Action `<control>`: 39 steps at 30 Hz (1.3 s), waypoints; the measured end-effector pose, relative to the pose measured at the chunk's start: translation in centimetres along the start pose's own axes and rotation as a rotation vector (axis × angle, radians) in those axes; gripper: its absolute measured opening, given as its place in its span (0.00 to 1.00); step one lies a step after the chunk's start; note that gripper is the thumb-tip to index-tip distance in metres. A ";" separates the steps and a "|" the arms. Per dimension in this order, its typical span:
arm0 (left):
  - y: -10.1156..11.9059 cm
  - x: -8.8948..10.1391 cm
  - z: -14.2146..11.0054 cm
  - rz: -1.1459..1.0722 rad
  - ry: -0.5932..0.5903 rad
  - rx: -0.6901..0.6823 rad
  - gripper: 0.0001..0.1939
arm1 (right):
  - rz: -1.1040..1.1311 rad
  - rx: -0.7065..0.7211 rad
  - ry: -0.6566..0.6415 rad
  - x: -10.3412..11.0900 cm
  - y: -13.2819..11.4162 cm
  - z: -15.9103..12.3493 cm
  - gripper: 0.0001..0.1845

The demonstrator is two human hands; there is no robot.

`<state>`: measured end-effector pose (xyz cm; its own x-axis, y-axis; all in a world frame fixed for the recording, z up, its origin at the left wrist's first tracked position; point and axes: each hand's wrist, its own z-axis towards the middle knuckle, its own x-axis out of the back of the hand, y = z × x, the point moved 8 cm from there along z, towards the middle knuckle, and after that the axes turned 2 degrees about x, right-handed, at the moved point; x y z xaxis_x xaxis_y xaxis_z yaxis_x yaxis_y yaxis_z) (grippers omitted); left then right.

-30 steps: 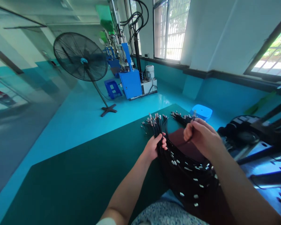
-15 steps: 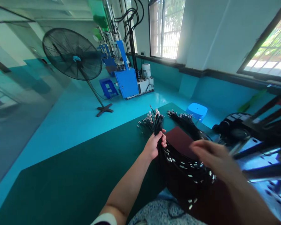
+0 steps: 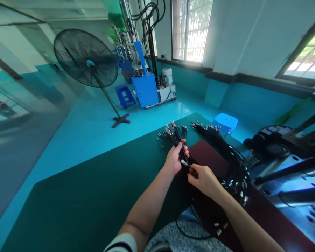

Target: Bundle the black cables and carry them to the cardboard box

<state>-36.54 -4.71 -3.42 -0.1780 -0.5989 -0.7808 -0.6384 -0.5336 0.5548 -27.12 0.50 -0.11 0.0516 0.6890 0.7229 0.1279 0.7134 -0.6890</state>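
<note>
My left hand is closed round a bundle of thin black cables, whose pale and reddish ends fan out above the fist. Just below it, my right hand pinches a single black cable that has a white connector at its tip, close to the left palm. More loose cable ends lie on the green table behind the left hand. A larger pile of black cables curves along the right side, over and beside a dark red board.
Right of the table stands a machine with metal bars. A light blue stool is past the far table edge. Beyond are a floor fan, a blue machine and a dark blue stool. Small white pieces lie near my lap.
My right hand has come in from the right to beside my left hand and now pinches a cable. The bundle in my left hand looks thinner, and the cables below it have shifted right.
</note>
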 end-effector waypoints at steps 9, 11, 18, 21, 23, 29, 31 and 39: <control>0.2 -0.1 0.7 0.054 -0.105 -0.005 0.13 | -0.018 -0.064 -0.252 -3.4 1.7 -2.6 0.07; 0.1 -0.4 0.4 0.092 -0.133 -0.005 0.14 | -0.008 -0.064 -0.216 -3.0 1.5 -2.5 0.07; 0.5 -1.4 -0.6 0.141 -0.208 0.000 0.13 | 0.103 -0.044 -0.159 -1.9 1.1 -2.4 0.09; 0.0 -1.9 -1.2 0.188 -0.226 0.034 0.15 | 0.447 -0.121 -0.051 0.6 1.0 -1.5 0.18; -0.2 -2.6 -2.0 0.242 -0.237 0.008 0.17 | 0.577 -0.113 0.141 4.0 0.5 -0.2 0.22; 1.0 -5.6 -4.7 0.473 -0.234 -0.162 0.19 | 0.304 0.198 0.422 10.7 -7.2 4.7 0.20; 2.2 -5.8 -4.9 0.480 -0.186 -0.212 0.16 | 0.203 0.259 0.360 10.3 -10.1 6.5 0.23; 3.3 2.5 -3.4 0.047 0.149 -0.115 0.12 | -0.175 -0.127 -0.084 2.7 -1.8 13.4 0.30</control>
<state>-36.49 -10.03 -2.61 -0.0878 -0.7019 -0.7069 -0.5406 -0.5625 0.6256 -40.47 2.80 2.34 -0.0638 0.5685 0.8202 0.2518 0.8045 -0.5380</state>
